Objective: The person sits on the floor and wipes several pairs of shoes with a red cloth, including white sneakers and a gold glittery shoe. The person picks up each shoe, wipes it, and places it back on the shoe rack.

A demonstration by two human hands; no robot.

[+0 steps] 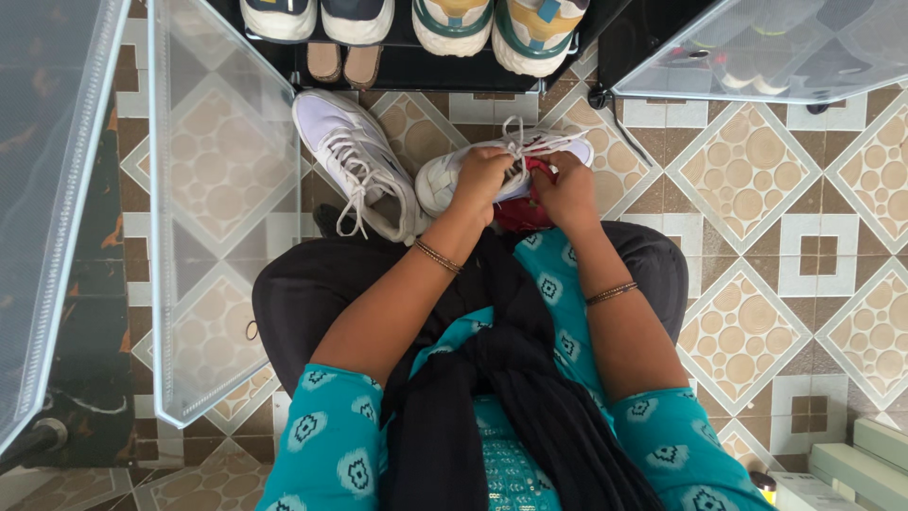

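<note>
Fingers of both hands are pinched narrow on the white laces of a white sneaker [445, 180] with a red lining, which rests across the person's lap with its toe pointing toward the left side of the view. The left hand [480, 178] closes over the upper near the eyelets and grips a strand, while the right hand [566, 189] pinches the lace by the tongue; a loop of lace [518, 132] stands up between and above them. From where I stand, the work looks best done with even tension on both strands, the left hand steadying the shoe against the knee so it does not roll, and the right drawing the lace straight through rather than at an angle, so the loop does not slip loose or tangle. A thin bangle [437, 255] sits on the left wrist and another [610, 292] on the right, and a black scarf [511, 397] hangs down over a teal patterned top, close enough to the laces to need keeping clear. Just beside the lap lies the matching second sneaker [355, 161], laces loose, on the patterned tile floor [757, 189]. Beyond it, a dark shoe rack [416, 71] holds more pairs, with clear-panelled doors [222, 189] swung open at either side.
</note>
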